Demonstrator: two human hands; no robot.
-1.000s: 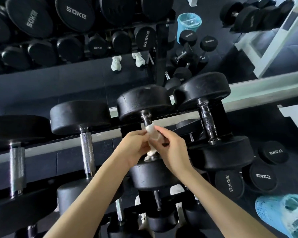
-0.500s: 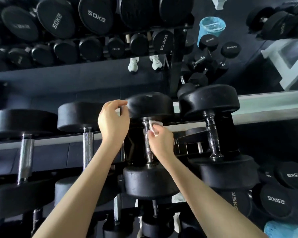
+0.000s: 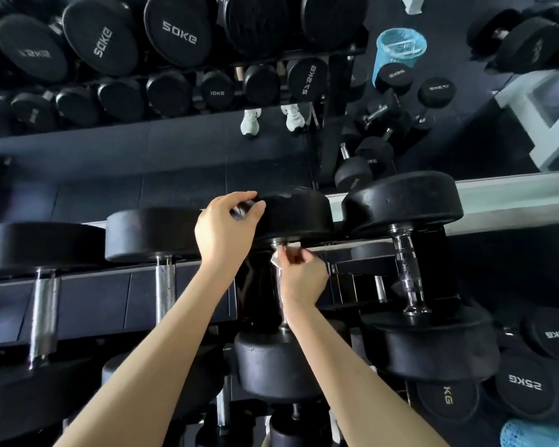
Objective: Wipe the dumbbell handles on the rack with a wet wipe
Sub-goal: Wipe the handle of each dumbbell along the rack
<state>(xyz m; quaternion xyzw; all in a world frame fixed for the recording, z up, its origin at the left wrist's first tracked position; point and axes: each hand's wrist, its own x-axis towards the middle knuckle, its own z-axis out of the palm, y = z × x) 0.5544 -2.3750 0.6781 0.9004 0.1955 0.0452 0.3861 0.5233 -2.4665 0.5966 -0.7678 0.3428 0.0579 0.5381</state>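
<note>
The dumbbell (image 3: 271,366) being wiped is seen 3rd from the left among the 4 visible on the rack's (image 3: 181,285) upper row, with its chrome handle (image 3: 280,306) running away from the camera. The left hand (image 3: 221,232) is raised to the far head (image 3: 300,217), and that head's left rim is gripped by its curled thumb and fingers. The right hand (image 3: 304,280) is held lower, just under the far head, with its forearm reaching up from the bottom right. The white wet wipe (image 3: 276,260) is pinched in its curled fingers and pressed against the top end of the handle. A neighbouring dumbbell (image 3: 430,346) is seen just beside, on the right.
</note>
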